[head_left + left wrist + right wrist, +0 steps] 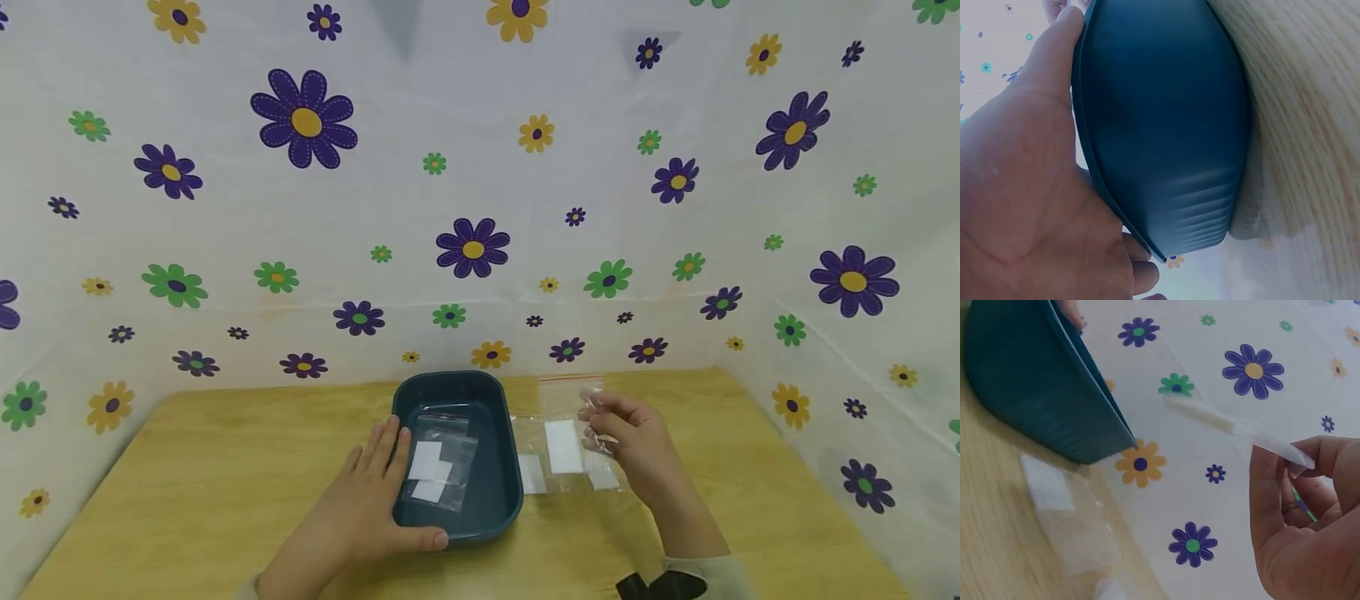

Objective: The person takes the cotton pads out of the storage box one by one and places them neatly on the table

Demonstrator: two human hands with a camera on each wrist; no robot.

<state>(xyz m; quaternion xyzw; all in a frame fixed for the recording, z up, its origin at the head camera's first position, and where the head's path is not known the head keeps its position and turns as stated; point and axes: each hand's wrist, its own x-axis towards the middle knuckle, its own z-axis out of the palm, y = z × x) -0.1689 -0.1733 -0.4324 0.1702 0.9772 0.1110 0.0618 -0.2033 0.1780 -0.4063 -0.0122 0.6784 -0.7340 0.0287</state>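
Apparently red-edged — right grip's (636,443) bag (564,446)

Right hand (636,440) pinches; left hand (364,507) (5 digits) splayed.

From above, the head view is looking forward and down across the worktop (262,467) to its far edge. Both wrist views are turning sideways: the left facing the basin (493,467) closely, the right taking in that edge, all three sharing the basin.
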